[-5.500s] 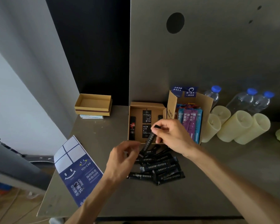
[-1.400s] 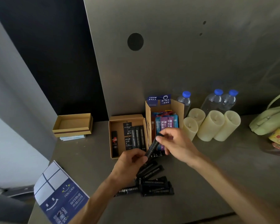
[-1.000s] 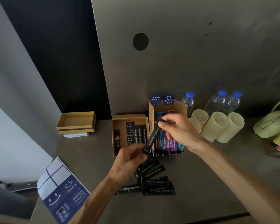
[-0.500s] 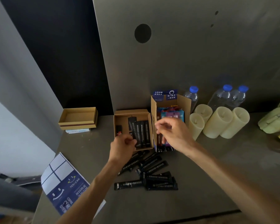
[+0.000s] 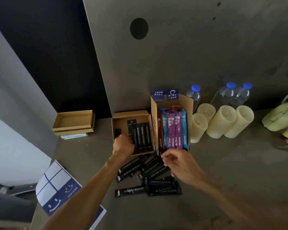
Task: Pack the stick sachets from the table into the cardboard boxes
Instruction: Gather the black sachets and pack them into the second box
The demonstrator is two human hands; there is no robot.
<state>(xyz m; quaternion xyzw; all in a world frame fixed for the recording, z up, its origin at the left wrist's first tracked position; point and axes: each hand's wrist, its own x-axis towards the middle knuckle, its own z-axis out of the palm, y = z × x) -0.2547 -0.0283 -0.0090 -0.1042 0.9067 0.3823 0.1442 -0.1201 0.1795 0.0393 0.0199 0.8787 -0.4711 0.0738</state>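
A flat open cardboard box (image 5: 130,114) holds a row of black stick sachets (image 5: 144,136) lying side by side. My left hand (image 5: 123,145) is inside its front-left part, fingers curled on the lower end of the leftmost black sachet. To the right stands a taller cardboard box (image 5: 189,105) packed with upright blue, purple and brown sachets (image 5: 171,130). Several loose black sachets (image 5: 156,185) lie in a pile on the table in front of both boxes. My right hand (image 5: 178,161) hovers over the pile's far edge, fingers bent down and apart, holding nothing.
A shallow empty cardboard tray (image 5: 73,121) sits at the back left. A blue and white leaflet (image 5: 60,188) overhangs the table's left front edge. Cream candles (image 5: 221,122), water bottles (image 5: 194,95) and a green bag (image 5: 281,115) stand at the right. A grey panel rises behind.
Both hands carried one black sachet to the flat box. My left hand has lowered it into the row there. My right hand let go and dropped back to the pile.
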